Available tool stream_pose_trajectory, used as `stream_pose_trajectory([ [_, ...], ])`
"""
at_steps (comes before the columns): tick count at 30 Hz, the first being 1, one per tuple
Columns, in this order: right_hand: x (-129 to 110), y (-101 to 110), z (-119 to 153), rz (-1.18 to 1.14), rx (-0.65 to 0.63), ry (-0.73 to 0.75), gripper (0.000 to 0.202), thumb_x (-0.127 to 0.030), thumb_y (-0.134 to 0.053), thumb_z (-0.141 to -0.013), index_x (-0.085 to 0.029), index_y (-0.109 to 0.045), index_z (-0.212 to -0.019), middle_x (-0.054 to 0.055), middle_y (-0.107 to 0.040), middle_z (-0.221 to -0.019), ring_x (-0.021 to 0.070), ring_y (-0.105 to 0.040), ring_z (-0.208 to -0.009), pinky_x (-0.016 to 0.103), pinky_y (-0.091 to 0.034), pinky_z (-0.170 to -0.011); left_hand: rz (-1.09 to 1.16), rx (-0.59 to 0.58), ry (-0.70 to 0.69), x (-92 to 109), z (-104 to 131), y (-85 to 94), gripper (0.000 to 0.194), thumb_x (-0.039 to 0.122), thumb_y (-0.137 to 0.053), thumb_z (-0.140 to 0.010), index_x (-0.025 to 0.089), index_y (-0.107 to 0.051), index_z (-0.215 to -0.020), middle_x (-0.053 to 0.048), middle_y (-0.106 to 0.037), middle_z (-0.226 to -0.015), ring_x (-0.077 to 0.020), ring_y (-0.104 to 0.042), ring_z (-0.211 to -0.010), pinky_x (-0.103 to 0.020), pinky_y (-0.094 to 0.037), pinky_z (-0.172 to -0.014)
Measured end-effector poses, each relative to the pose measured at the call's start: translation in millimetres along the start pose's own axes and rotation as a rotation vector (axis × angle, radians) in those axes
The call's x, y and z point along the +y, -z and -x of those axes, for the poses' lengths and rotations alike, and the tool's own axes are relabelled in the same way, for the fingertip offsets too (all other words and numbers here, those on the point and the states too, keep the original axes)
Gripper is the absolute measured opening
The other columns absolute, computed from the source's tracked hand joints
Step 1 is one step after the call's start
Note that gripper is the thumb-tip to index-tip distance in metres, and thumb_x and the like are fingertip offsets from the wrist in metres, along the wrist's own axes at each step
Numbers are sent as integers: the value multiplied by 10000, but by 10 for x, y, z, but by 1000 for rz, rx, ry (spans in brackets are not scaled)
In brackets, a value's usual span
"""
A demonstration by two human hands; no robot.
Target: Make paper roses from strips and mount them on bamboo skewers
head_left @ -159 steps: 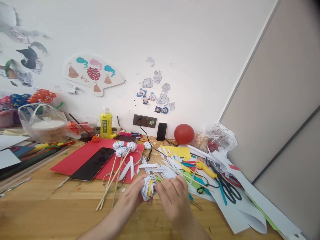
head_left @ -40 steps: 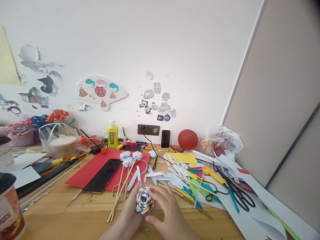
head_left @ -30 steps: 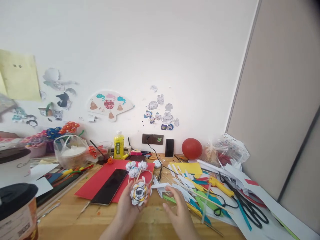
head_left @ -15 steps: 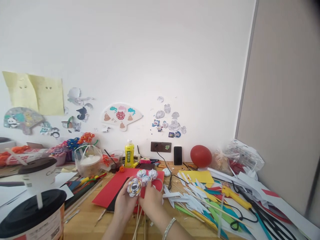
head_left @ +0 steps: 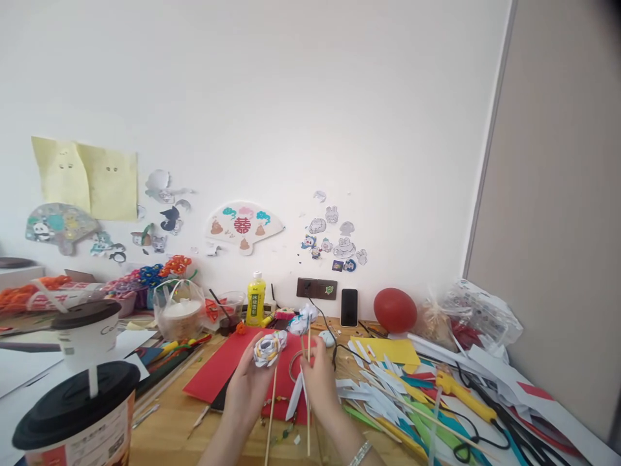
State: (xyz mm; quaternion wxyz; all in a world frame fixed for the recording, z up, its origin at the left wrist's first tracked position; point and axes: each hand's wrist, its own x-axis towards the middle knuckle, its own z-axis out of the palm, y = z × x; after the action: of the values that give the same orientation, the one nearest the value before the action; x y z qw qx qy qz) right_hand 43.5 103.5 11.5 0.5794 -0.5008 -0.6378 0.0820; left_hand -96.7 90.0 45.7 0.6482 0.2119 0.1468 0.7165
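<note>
In the head view, my left hand (head_left: 246, 390) is closed round a paper flower (head_left: 266, 350) of white paper with yellow and dark streaks; a second, smaller bloom shows just behind it. A thin wooden stick (head_left: 271, 414) runs down below these blooms. My right hand (head_left: 321, 383) grips the wooden sticks (head_left: 309, 408) of white and blue paper flowers (head_left: 303, 318), which stand just above its fingers. White paper strips hang beside that hand. Red paper (head_left: 220, 366) lies under both hands, with a roll of tape (head_left: 292, 367) partly visible between them.
Lidded cups (head_left: 77, 414) stand at the left front. A yellow-label bottle (head_left: 255, 301), a phone (head_left: 348, 307) and a red balloon-like ball (head_left: 395, 310) line the wall. Cut paper strips (head_left: 383, 395) and a yellow glue gun (head_left: 466, 395) with its cord cover the right side.
My hands have moved apart, splitting the cluster of paper flowers between them. The right hand's flowers have risen and shifted right. The view has turned slightly left.
</note>
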Motion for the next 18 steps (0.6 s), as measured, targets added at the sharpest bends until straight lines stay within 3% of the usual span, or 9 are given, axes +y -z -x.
stream_pose_trajectory([
  [4,-110,388,-67,-117,48,-39,394,-248,-491,-826,-129,-465,-1201,59,-669,-838,171,-641,-704,241,-481,-589,-42,-53,-27,0,144,-190,239,141,-505,-845,176,-642,-1037,-75,-716,-947,-211,-679,-846,-326,-579,-728],
  [8,-195,671,-66,-175,63,-13,251,-329,-523,-824,-160,-611,-986,31,-652,-727,164,-598,-611,236,-465,-554,-76,-119,12,-9,303,-426,188,297,-555,-835,168,-672,-906,-68,-714,-823,-214,-673,-759,-309,-570,-641],
  [13,-183,749,57,-172,95,-14,148,-249,-544,-766,-166,-665,-787,28,-655,-657,186,-590,-605,260,-466,-577,-120,-236,54,-27,462,-719,265,396,-614,-765,140,-667,-720,-69,-680,-701,-191,-625,-629,-282,-529,-577],
  [18,-80,750,172,-173,103,-28,186,-219,-520,-748,-160,-675,-833,83,-709,-818,249,-648,-756,343,-508,-700,-151,-281,34,-47,526,-872,255,398,-617,-754,149,-651,-709,-39,-643,-634,-164,-578,-539,-260,-490,-531],
])
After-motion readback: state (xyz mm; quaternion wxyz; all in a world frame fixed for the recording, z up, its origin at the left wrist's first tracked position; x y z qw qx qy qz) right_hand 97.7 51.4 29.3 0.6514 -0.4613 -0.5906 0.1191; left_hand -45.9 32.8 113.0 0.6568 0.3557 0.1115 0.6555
